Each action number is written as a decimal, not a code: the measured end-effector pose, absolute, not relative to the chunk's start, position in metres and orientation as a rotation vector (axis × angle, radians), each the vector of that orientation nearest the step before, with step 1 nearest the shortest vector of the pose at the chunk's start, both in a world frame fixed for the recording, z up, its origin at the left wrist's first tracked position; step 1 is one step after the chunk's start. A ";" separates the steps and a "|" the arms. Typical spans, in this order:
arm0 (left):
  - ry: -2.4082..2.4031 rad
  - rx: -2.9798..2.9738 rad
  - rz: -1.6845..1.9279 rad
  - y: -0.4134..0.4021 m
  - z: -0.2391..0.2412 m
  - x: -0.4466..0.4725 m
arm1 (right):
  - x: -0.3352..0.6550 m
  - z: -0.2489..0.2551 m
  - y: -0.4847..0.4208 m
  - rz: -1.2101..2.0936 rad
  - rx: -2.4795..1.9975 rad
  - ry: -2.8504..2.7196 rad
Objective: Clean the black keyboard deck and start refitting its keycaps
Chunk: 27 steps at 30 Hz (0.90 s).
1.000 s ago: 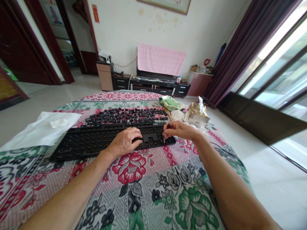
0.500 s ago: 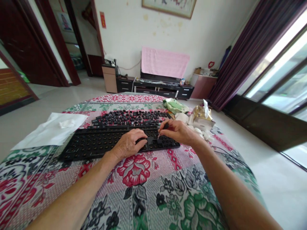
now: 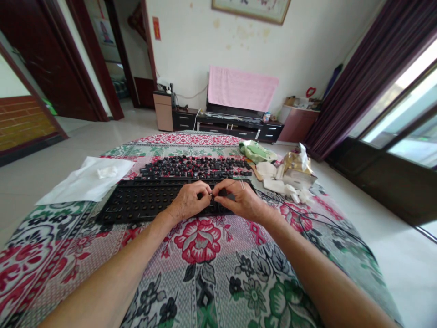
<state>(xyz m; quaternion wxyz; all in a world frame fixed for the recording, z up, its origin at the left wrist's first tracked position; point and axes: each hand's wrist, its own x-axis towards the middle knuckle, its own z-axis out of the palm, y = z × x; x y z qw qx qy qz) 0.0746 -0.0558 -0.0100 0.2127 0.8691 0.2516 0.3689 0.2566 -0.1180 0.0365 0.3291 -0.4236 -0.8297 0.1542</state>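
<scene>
A long black keyboard [image 3: 136, 198] with its keycaps off lies across the table, its bare key sockets showing. Over its right half my left hand [image 3: 189, 200] is closed, thumb and forefinger pinched together. My right hand [image 3: 241, 198], wearing a ring, pinches from the other side, so the fingertips of both hands meet just above the keyboard. Something tiny and dark shows between them, too small to name. The dark-handled tool seen earlier cannot be made out now. Many loose black keycaps [image 3: 194, 167] are heaped behind the keyboard.
A white sheet [image 3: 77, 184] with a crumpled tissue [image 3: 107, 172] lies at left. At right are a green packet [image 3: 257, 151], a gold tissue box [image 3: 297, 171], used wipes [image 3: 273, 186] and a black cable [image 3: 327, 221]. A patterned cloth [image 3: 201, 282] covers the table.
My right hand has moved left from the keyboard's right end to meet my left hand's fingertips. The dark-handled tool it held is no longer visible. The view has shifted slightly left.
</scene>
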 end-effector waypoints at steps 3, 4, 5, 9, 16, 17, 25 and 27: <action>0.722 2.416 1.032 -0.056 -0.010 0.075 | 0.255 0.033 -0.118 0.371 -1.113 -2.155; 0.726 2.417 1.033 -0.056 -0.010 0.075 | 0.255 0.032 -0.119 0.355 -1.114 -2.148; 0.730 2.418 1.034 -0.056 -0.010 0.075 | 0.255 0.032 -0.119 0.337 -1.113 -2.145; 0.721 2.418 1.020 -0.056 -0.009 0.075 | 0.251 0.031 -0.120 0.234 -1.100 -2.137; 0.729 2.414 0.999 -0.057 -0.007 0.074 | 0.238 0.026 -0.119 0.208 -1.291 -1.947; 0.732 2.411 1.002 -0.057 -0.007 0.074 | 0.237 0.025 -0.119 0.220 -1.309 -1.928; 0.741 2.413 1.002 -0.055 -0.008 0.073 | 0.240 0.018 -0.116 0.196 -1.270 -1.913; 0.753 2.409 1.005 -0.055 -0.007 0.073 | 0.247 0.012 -0.112 0.135 -1.288 -1.893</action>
